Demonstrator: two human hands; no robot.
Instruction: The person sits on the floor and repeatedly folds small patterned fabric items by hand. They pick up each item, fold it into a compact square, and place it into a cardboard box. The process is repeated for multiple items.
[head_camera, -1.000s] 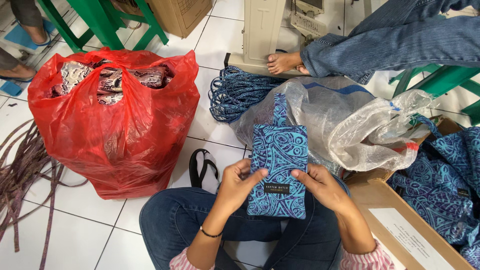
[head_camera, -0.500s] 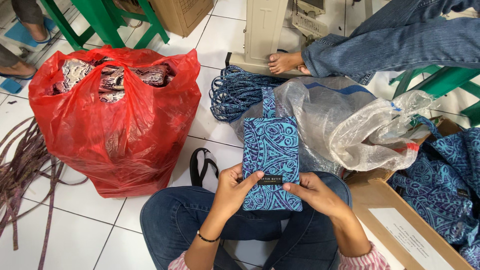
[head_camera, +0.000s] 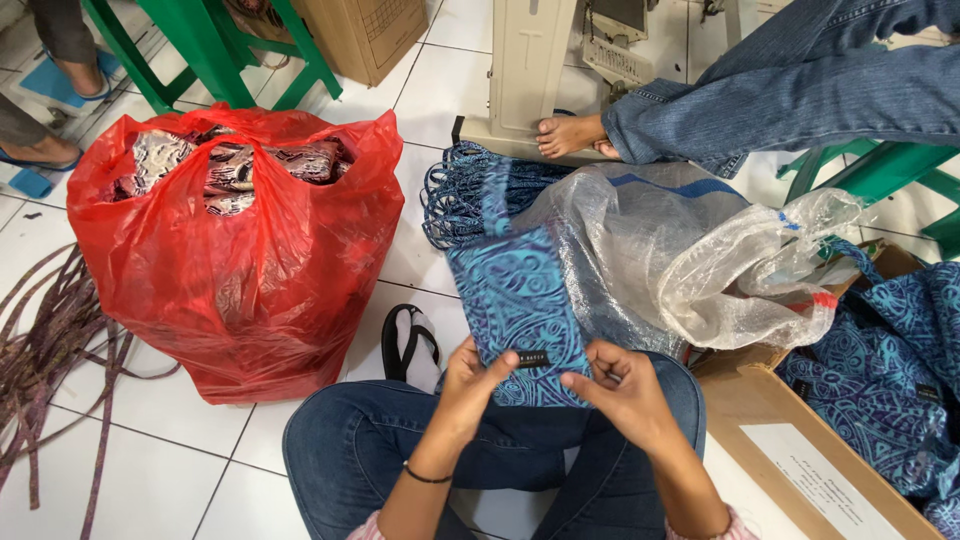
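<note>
Blue patterned pouch (head_camera: 520, 300) pinched at its near end by left hand (head_camera: 472, 385) and right hand (head_camera: 620, 390), long way pointing to upper middle of frame.

A red plastic bag (head_camera: 240, 270) stuffed with cloth fills the left; a cardboard box (head_camera: 790, 440) sits lower right.

Matt patterned cloth pouch (head_camera: 520, 300), glossy red plastic bag (head_camera: 250, 260), smooth glazed floor tiles (head_camera: 150, 470).
</note>
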